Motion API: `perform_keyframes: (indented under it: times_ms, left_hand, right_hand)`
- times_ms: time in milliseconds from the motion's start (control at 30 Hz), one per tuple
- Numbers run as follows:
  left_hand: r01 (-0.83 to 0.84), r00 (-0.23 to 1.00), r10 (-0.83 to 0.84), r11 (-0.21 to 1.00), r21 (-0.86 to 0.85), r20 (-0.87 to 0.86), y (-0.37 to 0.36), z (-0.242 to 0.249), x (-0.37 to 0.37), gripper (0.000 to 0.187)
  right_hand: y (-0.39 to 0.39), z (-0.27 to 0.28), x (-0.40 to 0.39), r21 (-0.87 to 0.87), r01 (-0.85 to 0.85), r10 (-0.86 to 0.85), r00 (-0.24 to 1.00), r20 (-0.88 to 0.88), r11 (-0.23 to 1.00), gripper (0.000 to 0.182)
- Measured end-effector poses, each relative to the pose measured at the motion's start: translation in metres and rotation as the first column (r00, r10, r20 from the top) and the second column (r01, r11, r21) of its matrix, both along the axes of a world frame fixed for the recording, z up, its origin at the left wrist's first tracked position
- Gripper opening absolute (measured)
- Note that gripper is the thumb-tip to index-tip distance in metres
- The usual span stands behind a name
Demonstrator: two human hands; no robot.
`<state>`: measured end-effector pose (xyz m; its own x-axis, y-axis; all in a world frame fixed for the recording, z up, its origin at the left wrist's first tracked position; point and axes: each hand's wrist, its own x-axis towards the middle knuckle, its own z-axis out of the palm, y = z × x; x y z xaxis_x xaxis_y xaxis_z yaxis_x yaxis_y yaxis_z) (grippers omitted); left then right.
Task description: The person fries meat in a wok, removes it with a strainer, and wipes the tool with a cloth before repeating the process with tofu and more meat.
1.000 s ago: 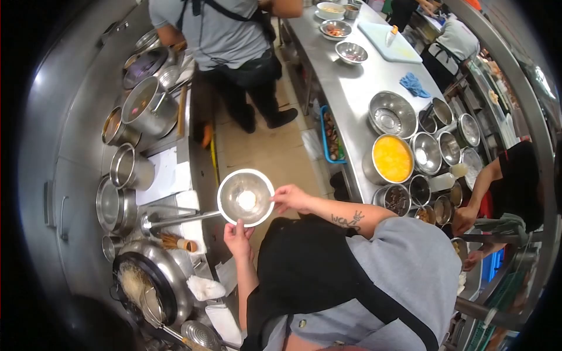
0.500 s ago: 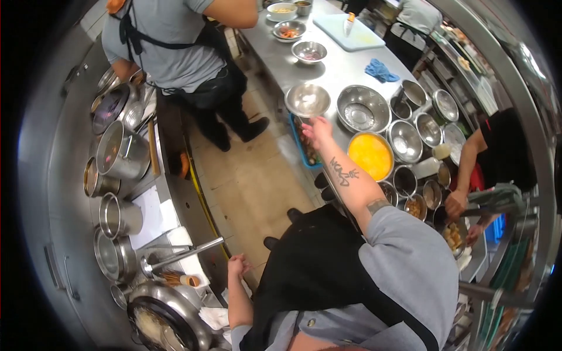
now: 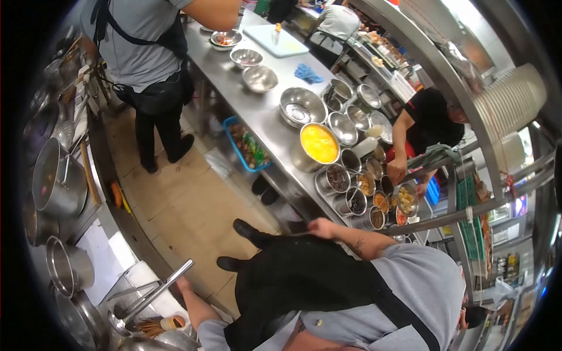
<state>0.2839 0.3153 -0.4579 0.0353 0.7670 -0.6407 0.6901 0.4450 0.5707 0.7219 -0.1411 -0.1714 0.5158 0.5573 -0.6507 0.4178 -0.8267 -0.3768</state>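
My right hand is drawn in close to my black apron, near the edge of the steel table. Its fingers are curled in, and nothing shows in them. Nearest to it are metal pots of toppings, among them a pot of dark sauce. My left hand hangs low beside the stove counter, partly behind a thick metal tube, so its fingers are hidden. Farther up the table stand a steel bowl, a perforated metal bowl and a pot of bright yellow liquid.
A co-worker in grey stands ahead on the left. Across the table another person reaches among the pots. A blue basket sits below the tabletop. Large pots line the left counter. A metal rail runs at right.
My right hand has pulled back from the steel bowl towards my apron. The bowl stays on the table. My left hand has moved towards the counter, and the view has swung right.
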Motion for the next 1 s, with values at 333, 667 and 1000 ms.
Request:
perform_keyframes:
  times_ms: [333,667,1000]
  left_hand:
    - [-0.247,0.942,0.308,0.905,-0.345,0.135,0.018,0.012,0.013,0.042]
    - [-0.156,0.976,0.199,0.916,-0.370,0.083,0.025,0.019,0.008,0.040]
    - [-0.172,0.972,0.218,0.914,-0.367,0.088,0.023,0.024,-0.003,0.039]
  right_hand:
    - [-0.044,0.020,-0.041,-0.216,0.493,-0.512,0.858,-0.037,0.843,0.022]
    - [-0.022,0.018,-0.035,-0.103,0.537,-0.546,0.834,-0.083,0.837,0.035]
    - [-0.012,0.010,-0.030,-0.070,0.474,-0.477,0.878,-0.046,0.878,0.040]
